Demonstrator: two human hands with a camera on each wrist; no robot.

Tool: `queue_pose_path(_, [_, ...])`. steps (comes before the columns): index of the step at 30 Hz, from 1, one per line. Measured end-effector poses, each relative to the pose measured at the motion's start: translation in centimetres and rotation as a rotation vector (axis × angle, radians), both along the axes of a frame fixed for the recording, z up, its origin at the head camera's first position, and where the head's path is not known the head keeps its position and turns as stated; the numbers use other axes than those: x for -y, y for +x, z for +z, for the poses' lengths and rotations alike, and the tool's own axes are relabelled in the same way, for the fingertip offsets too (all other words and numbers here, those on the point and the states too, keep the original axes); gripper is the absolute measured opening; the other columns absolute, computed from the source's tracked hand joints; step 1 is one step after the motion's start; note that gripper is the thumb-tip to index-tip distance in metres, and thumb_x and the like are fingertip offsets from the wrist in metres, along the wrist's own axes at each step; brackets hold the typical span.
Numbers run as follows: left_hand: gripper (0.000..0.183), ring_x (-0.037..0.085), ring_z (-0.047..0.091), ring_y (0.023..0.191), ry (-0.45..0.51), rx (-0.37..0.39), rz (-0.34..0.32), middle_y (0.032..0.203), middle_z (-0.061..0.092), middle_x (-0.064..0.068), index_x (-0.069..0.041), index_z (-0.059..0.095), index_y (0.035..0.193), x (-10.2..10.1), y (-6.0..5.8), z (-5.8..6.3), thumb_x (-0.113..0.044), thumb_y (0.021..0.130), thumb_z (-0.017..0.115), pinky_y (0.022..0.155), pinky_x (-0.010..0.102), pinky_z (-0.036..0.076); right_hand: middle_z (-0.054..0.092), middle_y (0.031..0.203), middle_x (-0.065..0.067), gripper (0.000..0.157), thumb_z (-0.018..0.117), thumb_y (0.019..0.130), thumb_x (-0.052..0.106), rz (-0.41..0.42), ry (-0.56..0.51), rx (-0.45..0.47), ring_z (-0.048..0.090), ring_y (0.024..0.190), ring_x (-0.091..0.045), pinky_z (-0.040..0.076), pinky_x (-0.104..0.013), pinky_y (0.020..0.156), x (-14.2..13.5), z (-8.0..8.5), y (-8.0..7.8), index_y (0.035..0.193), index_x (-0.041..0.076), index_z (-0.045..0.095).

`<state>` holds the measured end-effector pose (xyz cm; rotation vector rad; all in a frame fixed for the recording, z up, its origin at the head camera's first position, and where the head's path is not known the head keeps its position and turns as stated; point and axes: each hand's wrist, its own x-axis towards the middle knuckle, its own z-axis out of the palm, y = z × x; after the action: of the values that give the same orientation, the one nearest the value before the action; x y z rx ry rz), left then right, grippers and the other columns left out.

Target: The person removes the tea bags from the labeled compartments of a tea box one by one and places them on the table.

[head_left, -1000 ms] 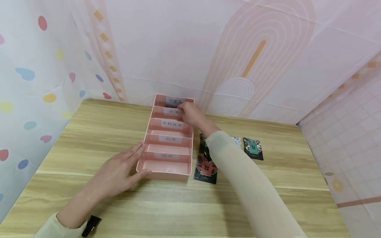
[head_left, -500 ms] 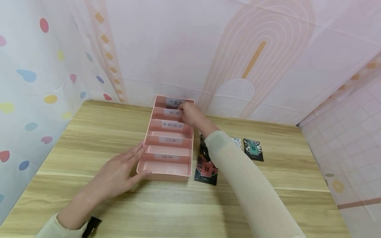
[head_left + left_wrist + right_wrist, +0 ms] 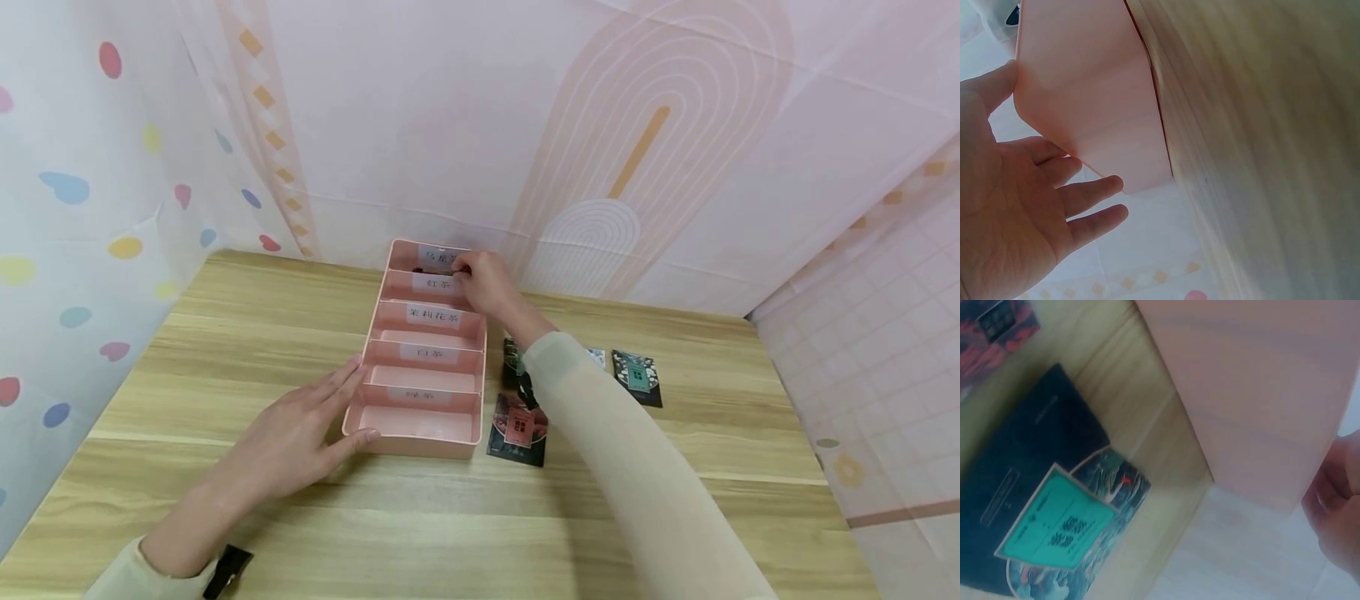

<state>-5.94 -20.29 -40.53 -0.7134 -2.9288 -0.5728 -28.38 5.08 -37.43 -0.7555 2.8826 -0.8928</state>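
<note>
A pink divided box (image 3: pixel 426 447) stands on the table, with a labelled white strip in each compartment. My left hand (image 3: pixel 300 433) steadies its near left corner, thumb at the front rim and straight fingers along the side; in the left wrist view that hand (image 3: pixel 1019 212) has its fingers spread against the pink wall. My right hand (image 3: pixel 483 283) is over the farthest compartment, fingers curled, pinching the end of a dark tea sachet (image 3: pixel 429 271). Most of that sachet is hidden by the divider. In the right wrist view, the curled right hand (image 3: pixel 1338 500) shows at the box's rim.
Right of the box lie a black sachet with a red label (image 3: pixel 517 429), a green-labelled one (image 3: pixel 1054 519) partly under the right forearm, and another teal-labelled sachet (image 3: pixel 637 377) farther right. A patterned cloth wall (image 3: pixel 420 125) rises behind the table.
The right hand has lifted slightly in the far compartment, and the dark sachet's edge now shows just above the divider. The left hand has stayed on the box corner.
</note>
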Motion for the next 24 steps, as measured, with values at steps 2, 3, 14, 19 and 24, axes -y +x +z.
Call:
queue_pose_path(2, [0.083, 0.045, 0.052, 0.138, 0.0, -0.001, -0.002, 0.165, 0.038, 0.02, 0.003, 0.041, 0.158, 0.0, 0.0, 0.1, -0.051, 0.1, 0.066, 0.108, 0.062, 0.047, 0.075, 0.116, -0.017, 0.018, 0.061, 0.104, -0.001, -0.017, -0.022, -0.011, 0.07, 0.111, -0.029, 0.056, -0.034, 0.097, -0.3, 0.1, 0.1, 0.115, -0.004, 0.075])
queue_pose_path(3, [0.083, 0.045, 0.052, 0.139, -0.002, -0.001, -0.001, 0.165, 0.038, 0.02, 0.003, 0.041, 0.158, 0.0, 0.0, 0.1, -0.052, 0.1, 0.066, 0.108, 0.062, 0.047, 0.075, 0.116, -0.017, 0.018, 0.061, 0.104, 0.0, -0.026, -0.032, -0.013, 0.07, 0.109, -0.029, 0.057, -0.034, 0.096, -0.5, 0.2, 0.1, 0.115, -0.004, 0.075])
queue_pose_path(14, [0.083, 0.045, 0.053, 0.138, 0.001, -0.004, 0.008, 0.164, 0.038, 0.02, 0.003, 0.042, 0.157, 0.0, -0.2, -0.1, -0.053, 0.1, 0.066, 0.108, 0.062, 0.047, 0.074, 0.117, -0.019, 0.017, 0.061, 0.105, 0.001, -0.038, -0.08, -0.085, 0.071, 0.107, -0.03, 0.059, -0.034, 0.093, -1.8, 1.4, 0.5, 0.117, -0.005, 0.072])
queue_pose_path(19, [0.084, 0.044, 0.052, 0.138, -0.001, -0.002, 0.005, 0.165, 0.038, 0.02, 0.003, 0.041, 0.158, -0.1, -0.2, -0.1, -0.053, 0.101, 0.065, 0.108, 0.062, 0.047, 0.074, 0.116, -0.019, 0.016, 0.06, 0.105, 0.0, -0.027, -0.118, -0.122, 0.072, 0.102, -0.028, 0.059, -0.033, 0.091, -2.3, 2.2, 0.7, 0.115, -0.005, 0.072])
queue_pose_path(24, [0.083, 0.044, 0.053, 0.137, 0.001, -0.008, 0.003, 0.165, 0.038, 0.019, 0.004, 0.042, 0.157, -0.2, -0.2, -0.1, -0.053, 0.1, 0.065, 0.108, 0.062, 0.047, 0.075, 0.112, -0.019, 0.016, 0.06, 0.105, -0.001, -0.013, -0.132, -0.156, 0.072, 0.095, -0.026, 0.059, -0.032, 0.087, -3.1, 2.9, 0.8, 0.114, -0.005, 0.073])
